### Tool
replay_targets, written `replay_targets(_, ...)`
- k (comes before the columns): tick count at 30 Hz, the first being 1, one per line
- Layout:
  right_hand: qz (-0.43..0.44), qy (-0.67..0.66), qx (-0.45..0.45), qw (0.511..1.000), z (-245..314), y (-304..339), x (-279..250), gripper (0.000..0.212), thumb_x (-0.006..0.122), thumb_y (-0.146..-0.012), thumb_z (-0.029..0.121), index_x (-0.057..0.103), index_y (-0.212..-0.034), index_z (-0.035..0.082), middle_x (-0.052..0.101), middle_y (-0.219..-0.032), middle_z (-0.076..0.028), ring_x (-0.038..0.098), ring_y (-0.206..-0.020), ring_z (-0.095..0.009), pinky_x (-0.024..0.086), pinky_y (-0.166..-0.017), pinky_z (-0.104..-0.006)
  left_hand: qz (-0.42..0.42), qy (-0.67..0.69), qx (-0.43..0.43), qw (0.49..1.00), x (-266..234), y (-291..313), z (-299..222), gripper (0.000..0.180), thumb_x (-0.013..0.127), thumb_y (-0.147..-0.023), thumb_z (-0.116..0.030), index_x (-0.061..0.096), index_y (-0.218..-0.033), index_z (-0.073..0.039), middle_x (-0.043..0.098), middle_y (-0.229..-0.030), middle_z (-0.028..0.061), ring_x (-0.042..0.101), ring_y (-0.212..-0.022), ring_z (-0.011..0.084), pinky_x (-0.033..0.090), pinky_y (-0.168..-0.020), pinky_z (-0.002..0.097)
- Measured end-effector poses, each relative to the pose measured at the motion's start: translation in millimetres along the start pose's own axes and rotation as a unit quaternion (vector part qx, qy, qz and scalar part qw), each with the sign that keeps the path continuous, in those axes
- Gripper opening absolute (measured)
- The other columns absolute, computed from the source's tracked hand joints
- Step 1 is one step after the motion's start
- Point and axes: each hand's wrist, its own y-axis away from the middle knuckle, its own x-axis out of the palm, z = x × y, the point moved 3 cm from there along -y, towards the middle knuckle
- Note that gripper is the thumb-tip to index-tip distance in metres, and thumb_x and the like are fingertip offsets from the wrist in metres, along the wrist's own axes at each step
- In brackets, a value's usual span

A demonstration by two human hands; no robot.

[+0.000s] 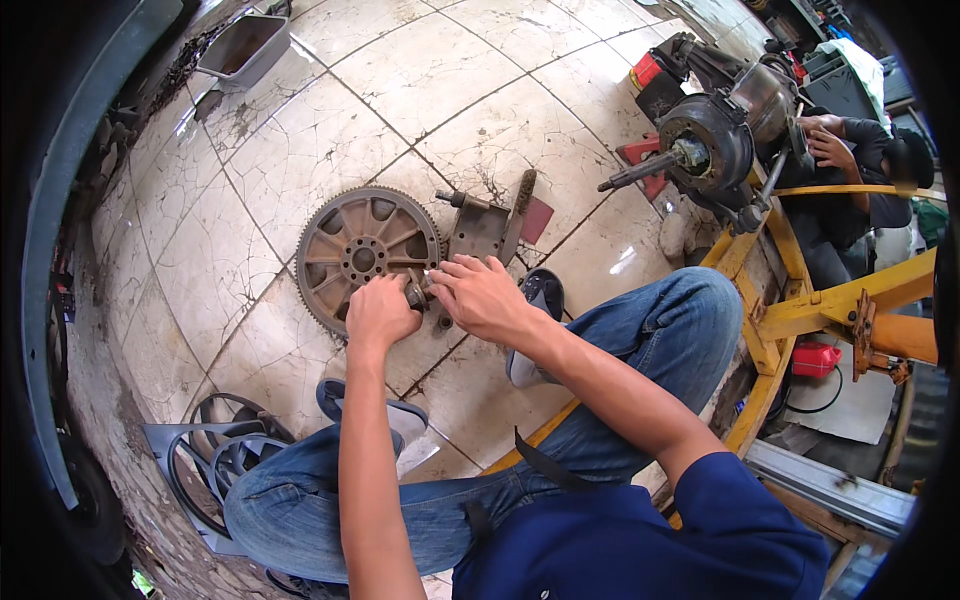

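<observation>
My left hand [382, 310] is closed around a small dark metal part [415, 294], just over the lower right edge of a toothed flywheel [328, 240]. The flywheel lies flat on the tiles, rusty brown, with spokes and a ring of holes at its hub. Beside that part my right hand [482, 300] has its fingers bent and its fingertips together; a small pale spot shows there, too small to name. Beyond my right hand sit a squarish metal block [478, 228] with a short stub and a long brush [520, 212]. A dark red flat piece [537, 220] lies beside the brush.
A grey tray [243, 52] stands at the far left. At the right, a large axle assembly [705, 145] rests by a yellow frame [775, 330], where another person's hands [828, 142] work. Black looped parts [215, 455] lie near my left knee.
</observation>
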Motion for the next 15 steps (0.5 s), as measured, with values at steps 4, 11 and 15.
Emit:
replay_targets(4,-0.003,0.024,-0.03,0.999,15,5,4,0.041,0.045,-0.102,0.033,0.06,-0.129,0.007,0.061,-0.13,-0.012,0.052,-0.127,-0.032,0.043,-0.097,-0.0524,0.0,0.002,-0.005,1.0,1,1,1,0.037,0.069,-0.07,-0.022,0.068,-0.104,-0.005,0.07,-0.107,0.0145,0.064,-0.105,0.0316,0.053,-0.089,0.0431)
replay_targets(11,0.002,-0.022,-0.004,1.0,14,0,16,0.042,0.045,-0.101,0.034,0.06,-0.128,0.005,0.061,-0.13,-0.012,0.053,-0.126,-0.033,0.055,-0.081,-0.0521,0.007,-0.003,-0.005,1.0,0,3,-1,0.034,0.07,-0.074,-0.025,0.068,-0.101,-0.005,0.07,-0.105,0.0144,0.065,-0.103,0.032,0.053,-0.089,0.0429)
replay_targets(15,-0.035,-0.038,-0.015,0.999,12,2,18,0.041,0.044,-0.102,0.034,0.06,-0.127,0.005,0.062,-0.127,-0.012,0.054,-0.124,-0.033,0.055,-0.082,-0.0508,-0.016,0.005,0.012,1.0,3,3,2,0.033,0.07,-0.074,-0.024,0.068,-0.1,-0.004,0.07,-0.104,0.0152,0.065,-0.101,0.0324,0.053,-0.088,0.0435)
